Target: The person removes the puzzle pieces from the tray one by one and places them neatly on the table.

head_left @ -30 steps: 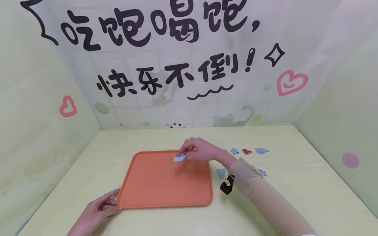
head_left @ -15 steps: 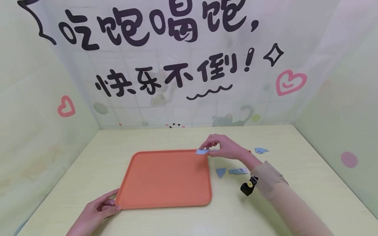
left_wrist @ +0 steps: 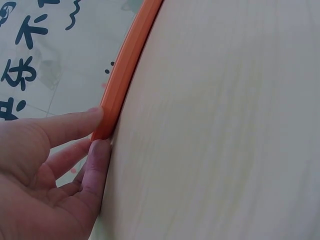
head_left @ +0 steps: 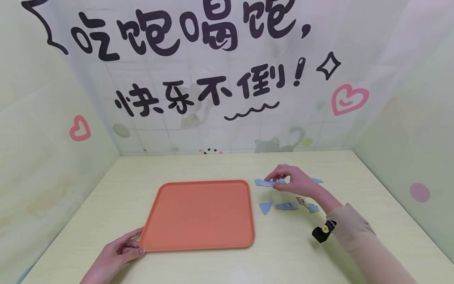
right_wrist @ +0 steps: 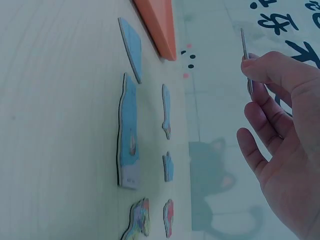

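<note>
In the head view, my left hand [head_left: 115, 254] holds the near-left corner of an orange tray [head_left: 196, 248] between thumb and fingers. The left wrist view shows those fingertips against the tray's edge [left_wrist: 122, 75]. My right hand [head_left: 292, 180] is over the back row of puzzle pieces, right of the tray. Between its thumb and fingers it pinches a flat puzzle piece [right_wrist: 244, 42], seen edge-on in the right wrist view. Below lie a blue triangular piece [head_left: 265, 208], a long blue piece [head_left: 287, 206] and a multicoloured piece [head_left: 302, 201]. My hand partly hides the back row.
The pale wooden table [head_left: 198, 268] carries the tray and pieces. A printed curtain wall [head_left: 227, 134] stands behind it, with side walls left and right. A small black device [head_left: 323, 232] is strapped at my right wrist.
My right hand has carried the puzzle piece rightward, from above the tray to the loose pieces beside it. The left hand stays at the tray's corner.
</note>
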The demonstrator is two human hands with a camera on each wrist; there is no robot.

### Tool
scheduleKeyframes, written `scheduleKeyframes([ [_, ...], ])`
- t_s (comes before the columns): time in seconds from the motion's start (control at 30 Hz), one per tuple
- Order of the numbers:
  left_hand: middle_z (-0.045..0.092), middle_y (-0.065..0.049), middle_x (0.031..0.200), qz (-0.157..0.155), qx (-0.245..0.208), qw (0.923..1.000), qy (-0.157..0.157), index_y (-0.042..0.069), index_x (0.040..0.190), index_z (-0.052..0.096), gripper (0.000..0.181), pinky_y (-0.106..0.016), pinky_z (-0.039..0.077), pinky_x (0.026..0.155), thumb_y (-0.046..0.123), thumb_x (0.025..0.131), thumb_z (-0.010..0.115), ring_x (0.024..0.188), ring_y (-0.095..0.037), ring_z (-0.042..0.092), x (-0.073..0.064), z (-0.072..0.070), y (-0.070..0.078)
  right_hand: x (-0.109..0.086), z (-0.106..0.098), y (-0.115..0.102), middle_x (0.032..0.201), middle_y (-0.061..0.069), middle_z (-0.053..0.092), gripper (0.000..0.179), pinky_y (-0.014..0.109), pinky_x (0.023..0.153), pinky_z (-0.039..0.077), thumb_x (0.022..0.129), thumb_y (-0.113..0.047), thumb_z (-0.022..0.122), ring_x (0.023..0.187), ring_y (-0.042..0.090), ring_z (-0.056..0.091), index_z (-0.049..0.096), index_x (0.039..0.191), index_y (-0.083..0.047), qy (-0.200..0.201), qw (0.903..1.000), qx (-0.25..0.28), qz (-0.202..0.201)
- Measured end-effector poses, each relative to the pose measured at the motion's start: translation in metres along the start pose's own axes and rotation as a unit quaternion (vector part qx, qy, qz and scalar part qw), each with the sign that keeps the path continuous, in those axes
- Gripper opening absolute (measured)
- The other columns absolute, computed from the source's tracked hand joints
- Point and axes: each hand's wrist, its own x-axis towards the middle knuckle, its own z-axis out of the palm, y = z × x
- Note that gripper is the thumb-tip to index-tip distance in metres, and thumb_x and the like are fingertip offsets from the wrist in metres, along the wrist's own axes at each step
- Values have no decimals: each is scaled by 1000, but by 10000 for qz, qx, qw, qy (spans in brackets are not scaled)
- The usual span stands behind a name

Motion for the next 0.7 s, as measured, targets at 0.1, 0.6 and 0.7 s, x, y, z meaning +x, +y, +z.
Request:
scheduleKeyframes([
  [0.1,65,-2,103,-32,13,10000,-17,6,150,42,72,-20,48,72,25,88,74,80,-3,58,0,0,0,-10,-5,6,98,-4,65,24,31,79,47,90,-14,72,91,28,54,74,111,-23,85,9999,-39,138],
  [0.6,65,-1,103,-54,3,10000,-47,6,150,41,72,-20,49,72,25,89,74,80,-3,57,0,0,4,-59,-32,38,98,-5,67,25,30,82,50,88,-10,74,86,3,56,74,111,-17,505,9964,-662,143],
  [0.7,65,-1,103,-26,30,10000,-51,6,150,41,72,-20,49,72,25,89,73,80,-3,57,0,0,3,-69,-36,43,96,-5,65,23,28,81,51,88,-12,74,85,2,55,74,110,-17,587,9952,-763,156],
])
